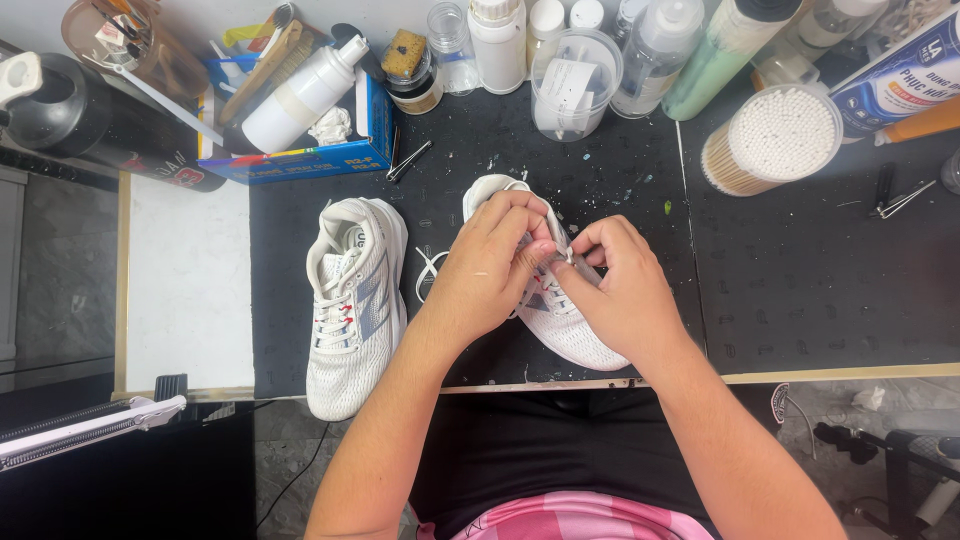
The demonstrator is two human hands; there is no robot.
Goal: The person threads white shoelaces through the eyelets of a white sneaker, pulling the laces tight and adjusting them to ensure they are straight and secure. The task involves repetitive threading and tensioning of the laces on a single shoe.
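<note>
Near the middle of the bench's front edge, the left hand (490, 265) and right hand (625, 290) meet over a white mesh shoe (570, 335). Their fingers (535, 235) pinch narrowly on a white lace (568, 256), though exactly how it is gripped is hard to tell. The shoe lies angled on a black mat (800, 280) flecked with pale specks. A second white shoe (352, 300), laced, lies just beside it toward the left edge. Two shoes in all. Along the back edge stand bottles, a blue box (300, 160) and one tub of cotton swabs (775, 140).
</note>
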